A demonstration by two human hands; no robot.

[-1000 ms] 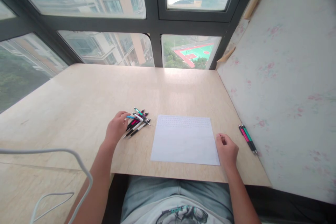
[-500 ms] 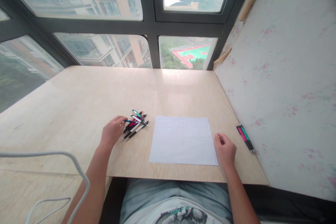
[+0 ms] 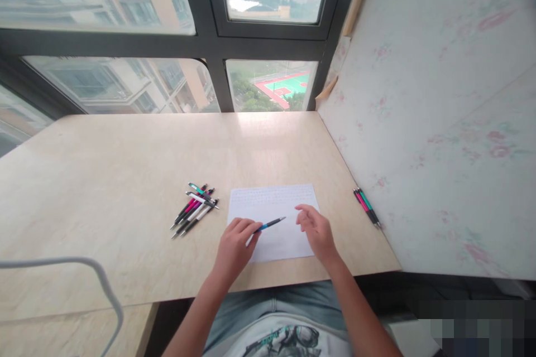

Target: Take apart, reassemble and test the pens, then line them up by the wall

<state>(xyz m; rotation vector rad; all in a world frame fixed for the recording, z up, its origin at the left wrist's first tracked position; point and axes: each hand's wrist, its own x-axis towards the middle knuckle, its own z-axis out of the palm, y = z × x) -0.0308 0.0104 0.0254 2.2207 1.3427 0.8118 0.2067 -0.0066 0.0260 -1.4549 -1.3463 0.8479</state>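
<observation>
- Your left hand [image 3: 237, 242] has its grip closed in a pinch, thumb against fingers, on the blue pen [image 3: 270, 225]; the hold sits toward the blue rear part, which likely explains why the dark front section and metal tip stick out uncovered.
- That pen is raised over the paper [image 3: 280, 248], tip slanting away from you and aimed toward your right hand [image 3: 317, 231]; held this way, its front end is the part your right fingers could most easily meet.
- Your right grip is partly open, the fingers parted and loosely curled, with nothing seen in it; it hangs over the right part of the paper, apart from the pen tip, and the spread seems to leave room for something slim.
- The paper lies flat on the table [image 3: 125, 178] in front of you, its written lines at the far edge; the near part is blank, though your hands cover some of it.
- The pile of pens [image 3: 201, 201] rests left of the paper, crossed over one another, on the side handy for your left hand.
- The pink pen [image 3: 362, 201] and green pen [image 3: 367, 203] lie side by side near the wall [image 3: 439, 122]; there they stay clear of the paper and your right forearm.
</observation>
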